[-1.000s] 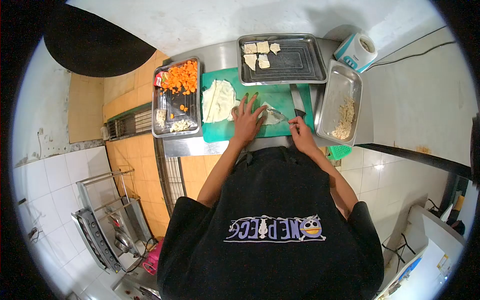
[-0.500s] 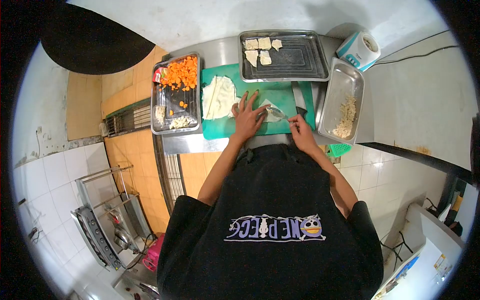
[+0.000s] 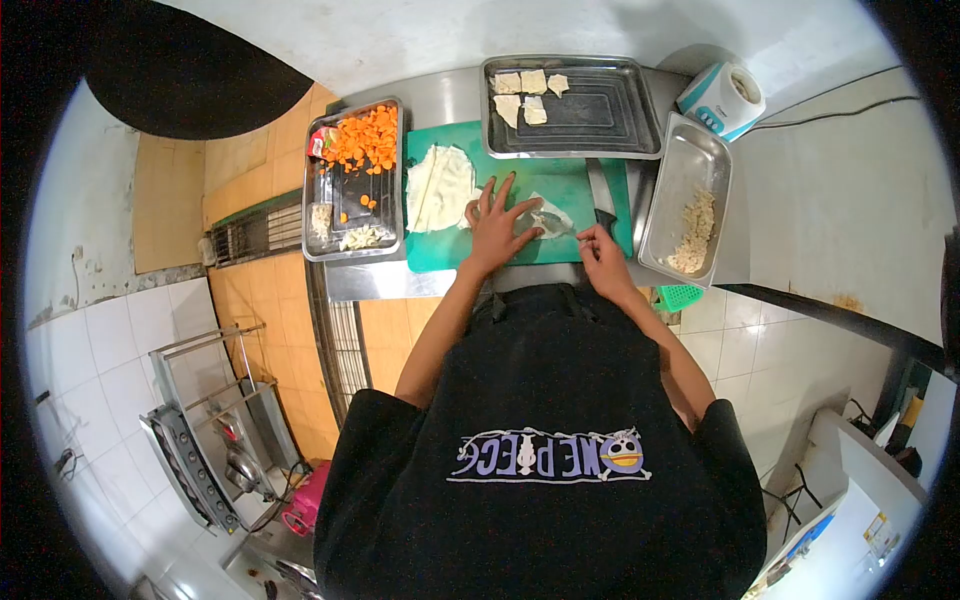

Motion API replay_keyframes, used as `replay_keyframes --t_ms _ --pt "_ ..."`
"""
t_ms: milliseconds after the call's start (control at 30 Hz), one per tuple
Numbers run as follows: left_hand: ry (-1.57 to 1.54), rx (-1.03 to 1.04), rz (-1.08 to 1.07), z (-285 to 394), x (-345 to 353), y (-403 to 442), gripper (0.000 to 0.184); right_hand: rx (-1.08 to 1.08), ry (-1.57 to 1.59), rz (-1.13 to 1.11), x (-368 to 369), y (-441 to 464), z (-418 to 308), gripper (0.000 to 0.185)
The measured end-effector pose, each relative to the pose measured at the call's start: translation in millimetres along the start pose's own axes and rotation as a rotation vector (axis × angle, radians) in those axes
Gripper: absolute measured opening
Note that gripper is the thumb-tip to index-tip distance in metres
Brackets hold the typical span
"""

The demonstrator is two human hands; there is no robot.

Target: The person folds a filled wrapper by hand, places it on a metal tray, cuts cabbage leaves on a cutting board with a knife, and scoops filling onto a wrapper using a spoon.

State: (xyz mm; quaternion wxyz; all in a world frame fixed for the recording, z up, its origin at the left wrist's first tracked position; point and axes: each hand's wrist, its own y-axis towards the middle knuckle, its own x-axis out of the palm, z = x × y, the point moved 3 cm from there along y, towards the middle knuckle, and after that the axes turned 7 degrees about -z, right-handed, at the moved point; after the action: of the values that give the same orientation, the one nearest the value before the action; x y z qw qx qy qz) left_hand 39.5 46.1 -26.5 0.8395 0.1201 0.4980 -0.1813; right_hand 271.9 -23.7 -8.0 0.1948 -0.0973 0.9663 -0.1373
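Observation:
A green cutting board (image 3: 450, 258) lies before me. On its left rests a stack of pale, thin dough sheets (image 3: 440, 190). My left hand (image 3: 493, 228) is spread over the board, its fingers apart, between the stack and a small whitish wrapper piece (image 3: 540, 205). My right hand (image 3: 600, 252) pinches the handle of a metal spoon (image 3: 553, 223), whose bowl lies on that wrapper. Whether any filling sits under the bowl is hard to make out. Right of the wrapper lies a knife (image 3: 598, 188) with a dark handle.
A tray (image 3: 399, 215) on the left holds chopped orange carrots (image 3: 362, 138) and small pale heaps. Behind the board, another tray (image 3: 590, 155) carries several pale folded pieces (image 3: 533, 82). A steel pan (image 3: 665, 190) with a crumbly beige mixture (image 3: 695, 232) and a white-and-teal appliance (image 3: 722, 100) stand right.
The whole worktop has shifted slightly up in view. Both hands keep nearly the same places, with the spoon still on the wrapper.

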Motion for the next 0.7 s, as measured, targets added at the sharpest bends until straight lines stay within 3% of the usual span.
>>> replay_keyframes --t_ms 267,333,467,533,700 --pt "0.017 0.001 -0.015 -0.6 3.2 0.5 0.055 -0.006 -0.010 0.013 2.3 -0.1 -2.7 0.019" --pt "0.043 -0.012 -0.023 -0.8 3.8 0.8 0.055 -0.119 -0.044 0.029 5.7 2.7 -0.1 0.018" --pt "0.011 -0.002 -0.016 -0.5 1.7 -0.2 0.056 -0.097 -0.038 0.054 4.2 1.8 -1.6 0.018" --pt "0.005 0.002 -0.002 -1.8 3.3 -0.3 0.056 0.027 -0.076 -0.024 4.0 1.3 -2.4 0.018" --pt "0.001 0.007 0.012 -2.2 5.4 0.0 0.057 -0.010 -0.085 -0.013 4.8 2.5 -2.4 0.018"
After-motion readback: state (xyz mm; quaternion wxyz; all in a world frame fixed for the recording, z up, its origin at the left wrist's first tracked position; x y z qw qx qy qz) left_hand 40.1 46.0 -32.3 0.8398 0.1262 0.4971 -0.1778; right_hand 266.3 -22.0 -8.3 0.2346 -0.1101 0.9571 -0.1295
